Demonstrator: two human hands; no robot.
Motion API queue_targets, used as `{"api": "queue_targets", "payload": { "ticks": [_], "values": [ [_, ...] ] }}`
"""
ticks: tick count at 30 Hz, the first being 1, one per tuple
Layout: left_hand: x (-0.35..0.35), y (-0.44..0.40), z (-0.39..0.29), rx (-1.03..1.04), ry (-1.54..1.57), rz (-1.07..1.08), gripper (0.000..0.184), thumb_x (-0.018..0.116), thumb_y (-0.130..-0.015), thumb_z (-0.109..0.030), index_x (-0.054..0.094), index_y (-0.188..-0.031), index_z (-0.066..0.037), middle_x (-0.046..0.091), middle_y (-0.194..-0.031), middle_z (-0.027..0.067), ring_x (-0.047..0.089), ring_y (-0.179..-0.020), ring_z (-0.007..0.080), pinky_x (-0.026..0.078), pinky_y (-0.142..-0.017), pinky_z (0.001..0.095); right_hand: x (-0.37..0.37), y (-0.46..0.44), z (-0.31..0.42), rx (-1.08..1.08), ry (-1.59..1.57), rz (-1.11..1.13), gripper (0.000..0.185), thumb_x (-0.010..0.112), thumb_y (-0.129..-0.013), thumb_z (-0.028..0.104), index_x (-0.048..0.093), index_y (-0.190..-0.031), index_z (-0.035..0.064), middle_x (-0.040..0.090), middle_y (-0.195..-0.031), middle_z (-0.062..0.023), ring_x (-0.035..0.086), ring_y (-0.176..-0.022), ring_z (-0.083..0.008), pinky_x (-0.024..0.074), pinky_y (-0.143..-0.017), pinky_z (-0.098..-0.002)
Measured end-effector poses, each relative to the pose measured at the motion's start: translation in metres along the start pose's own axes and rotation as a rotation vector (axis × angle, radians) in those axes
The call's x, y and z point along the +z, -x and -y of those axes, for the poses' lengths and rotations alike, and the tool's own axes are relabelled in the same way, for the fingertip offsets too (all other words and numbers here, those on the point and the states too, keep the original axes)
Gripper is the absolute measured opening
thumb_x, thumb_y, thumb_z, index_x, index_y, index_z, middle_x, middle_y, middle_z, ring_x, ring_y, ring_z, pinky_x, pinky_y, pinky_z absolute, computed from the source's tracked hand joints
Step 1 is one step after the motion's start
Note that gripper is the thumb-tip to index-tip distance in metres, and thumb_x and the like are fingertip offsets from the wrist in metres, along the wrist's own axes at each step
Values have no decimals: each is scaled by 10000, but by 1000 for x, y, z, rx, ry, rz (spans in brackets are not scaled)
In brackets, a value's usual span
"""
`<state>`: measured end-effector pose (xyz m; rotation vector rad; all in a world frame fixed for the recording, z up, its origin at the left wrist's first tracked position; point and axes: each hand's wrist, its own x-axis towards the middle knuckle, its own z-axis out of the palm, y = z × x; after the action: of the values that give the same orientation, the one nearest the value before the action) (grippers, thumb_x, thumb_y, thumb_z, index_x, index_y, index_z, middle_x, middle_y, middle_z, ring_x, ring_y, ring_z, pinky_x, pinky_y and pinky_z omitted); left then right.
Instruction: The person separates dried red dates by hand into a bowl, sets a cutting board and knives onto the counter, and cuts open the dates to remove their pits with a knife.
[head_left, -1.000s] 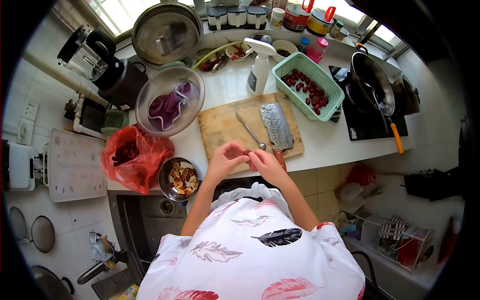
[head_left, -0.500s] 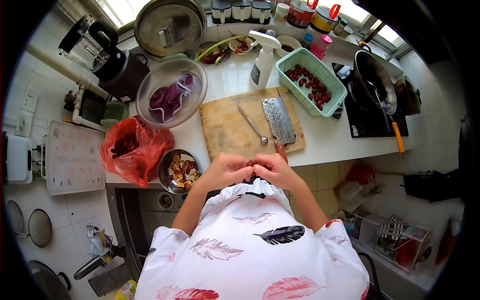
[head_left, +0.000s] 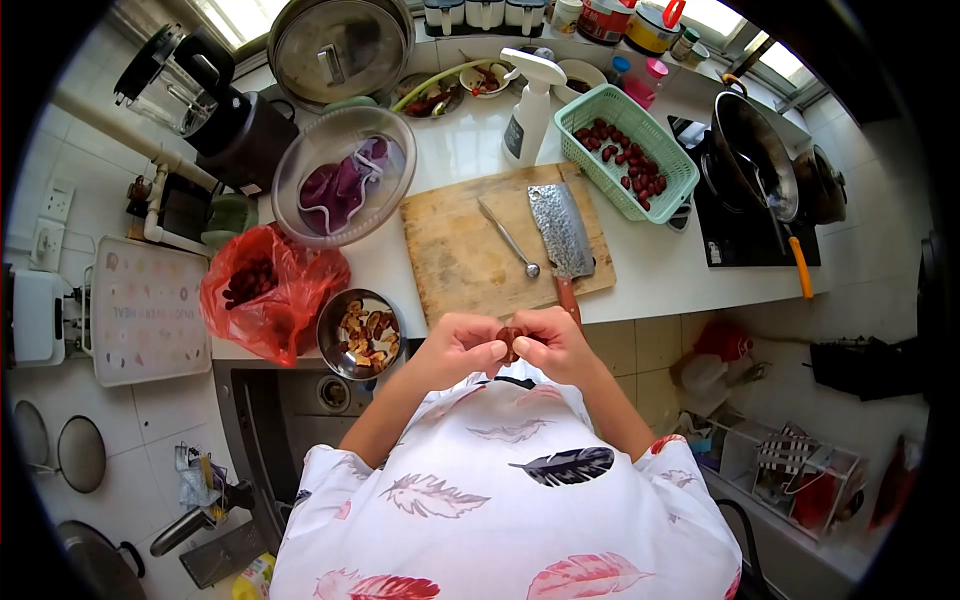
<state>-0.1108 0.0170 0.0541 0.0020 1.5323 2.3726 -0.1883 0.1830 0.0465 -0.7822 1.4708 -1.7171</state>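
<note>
Between the fingertips of both hands is a dark red jujube [head_left: 509,345], held in front of the apron. My left hand [head_left: 462,345] pinches it from one side and my right hand [head_left: 550,345] from the other, so part of the fruit is hidden. Just beyond them lies a wooden cutting board [head_left: 450,240] carrying a cleaver [head_left: 560,230] and a thin metal scoop [head_left: 508,238]. A steel bowl [head_left: 322,340] of cut, pale-fleshed fruit pieces stands left of my left hand. Whole jujubes sit in a green basket [head_left: 672,205] at the back right.
A red plastic bag [head_left: 310,300] with dark fruit and a clear basin [head_left: 285,205] holding purple cloth stand on the left. Behind the board is a spray bottle [head_left: 527,115]. A wok [head_left: 780,185] rests on the stove at right. The sink [head_left: 290,400] lies front left.
Both hands have shifted slightly, and more of the jujube shows between the fingers. The view has tilted a little. Objects on the counter appear otherwise unmoved.
</note>
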Motion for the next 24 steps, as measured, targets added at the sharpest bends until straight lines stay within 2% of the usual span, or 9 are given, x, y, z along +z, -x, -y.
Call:
{"api": "queue_targets", "payload": {
  "ticks": [2, 5, 7, 8, 11, 16, 18, 22, 24],
  "values": [
    [0, 1, 1, 15, 48, 9, 180, 538, -853, -140, 569, -772, 18, 551, -695, 16, 483, -609, 56, 386, -534, 203, -1, -1, 1, -84, 73, 25, 140, 535, -783, 90, 496, -695, -11, 435, -584, -7, 365, -537, -61, 306, -466, -234],
    [3, 4, -9, 6, 98, 1, 143, 559, -829, -122, 575, -824, 20, 542, -705, 34, 496, -611, 74, 397, -536, 220, 0, -1, 17, -6, 183, 17, 106, 567, -770, 76, 512, -737, -8, 462, -611, -16, 388, -529, -68, 330, -473, -227],
    [7, 8, -31, 154, -790, -87, 141, 581, -792, -102, 571, -869, 15, 535, -706, 67, 513, -611, 115, 414, -549, 249, 6, 0, 40, 38, 239, -62, 95, 582, -760, 63, 520, -767, -8, 482, -627, -27, 425, -533, -78, 359, -487, -229],
    [13, 9, -38, 168, -827, -100, 151, 603, -762, -101, 556, -862, 2, 536, -730, 104, 529, -613, 181, 429, -562, 285, 9, 1, 47, 82, 296, -140, 102, 597, -749, 50, 528, -797, -8, 502, -644, -37, 463, -536, -87, 388, -501, -231],
    [15, 10, -37, 319, -999, -94, 166, 606, -712, -48, 556, -862, 3, 503, -681, 83, 496, -565, 189, 414, -515, 290, 11, 7, 52, -6, 440, -142, 153, 609, -699, -5, 556, -841, -27, 582, -699, -54, 567, -605, -79, 464, -559, -222],
    [14, 10, -35, 294, -1084, -59, 214, 662, -733, -150, 542, -827, 0, 553, -735, 111, 561, -659, 242, 450, -596, 325, 20, 11, 56, -52, 640, -152, 185, 611, -667, -21, 561, -845, -11, 588, -731, -77, 605, -620, -135, 480, -572, -237],
    [18, 8, -32, 333, -1013, -119, 202, 669, -717, -121, 553, -827, 3, 562, -720, 116, 567, -644, 244, 455, -578, 322, 23, 11, 51, -144, 729, -215, 163, 582, -684, -12, 539, -841, -11, 552, -739, -129, 580, -640, -243, 469, -576, -305],
    [23, 8, -30, 304, -943, -163, 174, 665, -714, -89, 567, -818, 11, 560, -690, 114, 562, -611, 221, 456, -554, 299, 24, 9, 57, -131, 689, -213, 161, 569, -683, -23, 546, -843, -11, 560, -745, -134, 582, -636, -255, 468, -566, -319],
    [24, 7, -28, 254, -833, -193, 151, 651, -708, -62, 583, -815, 20, 563, -677, 98, 549, -574, 169, 448, -529, 269, 26, 9, 56, -125, 670, -265, 163, 561, -685, -23, 552, -848, -13, 561, -744, -133, 573, -612, -244, 464, -555, -319]
  ]
}}
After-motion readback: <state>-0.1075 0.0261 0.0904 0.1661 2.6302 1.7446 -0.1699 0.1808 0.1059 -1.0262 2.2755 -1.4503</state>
